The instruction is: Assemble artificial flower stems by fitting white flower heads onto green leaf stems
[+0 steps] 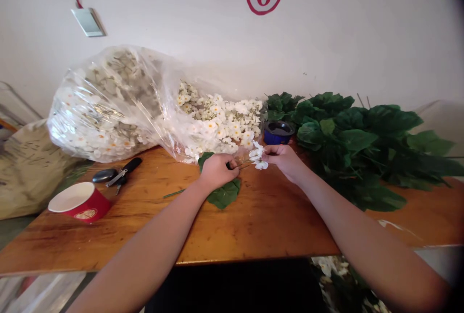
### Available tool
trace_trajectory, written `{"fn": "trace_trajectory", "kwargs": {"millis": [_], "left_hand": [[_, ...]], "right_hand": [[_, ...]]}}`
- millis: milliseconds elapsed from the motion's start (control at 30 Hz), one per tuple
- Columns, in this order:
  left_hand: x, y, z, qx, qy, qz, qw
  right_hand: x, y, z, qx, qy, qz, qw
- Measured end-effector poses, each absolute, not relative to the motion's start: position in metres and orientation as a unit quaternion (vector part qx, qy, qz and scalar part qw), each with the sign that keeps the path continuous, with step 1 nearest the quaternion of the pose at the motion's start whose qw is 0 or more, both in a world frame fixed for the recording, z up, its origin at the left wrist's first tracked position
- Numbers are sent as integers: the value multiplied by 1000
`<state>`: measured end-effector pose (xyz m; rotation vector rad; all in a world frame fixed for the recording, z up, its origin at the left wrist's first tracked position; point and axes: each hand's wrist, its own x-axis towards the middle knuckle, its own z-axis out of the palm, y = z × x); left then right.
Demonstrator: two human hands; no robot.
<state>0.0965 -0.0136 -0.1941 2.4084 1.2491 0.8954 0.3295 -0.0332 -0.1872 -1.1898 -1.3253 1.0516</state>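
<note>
Closed around thin stems, my left hand (219, 172) is above the middle of the table. A green artificial leaf (225, 194) shows below and behind that hand, and a green stem (174, 193) sticks out to its left. My right hand (284, 160) pinches a small white artificial flower (258, 157) at its right side. The flower's thin stems run left toward my left fingers. Just behind my right hand stands a blue round container with a dark top (278, 132). White flowers (221, 120) spill from a clear plastic bag (108, 105) behind my hands.
Green leaf sprays (355, 134) are piled on the right of the wooden table (261, 226). At left are a red paper cup (81, 202) and keys with a black fob (118, 175). A white wall (203, 18) stands behind.
</note>
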Motion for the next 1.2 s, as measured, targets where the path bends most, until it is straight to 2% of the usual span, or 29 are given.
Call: {"fn": "trace_trajectory", "kwargs": {"millis": [400,1200], "left_hand": [[93,-3,-196,805,438,306,259],[92,-2,-200,803,429,317,264]], "right_hand": [[332,-29,-194,-552,-574,383,467],[324,-28,-201,-542,-566,404,472]]}}
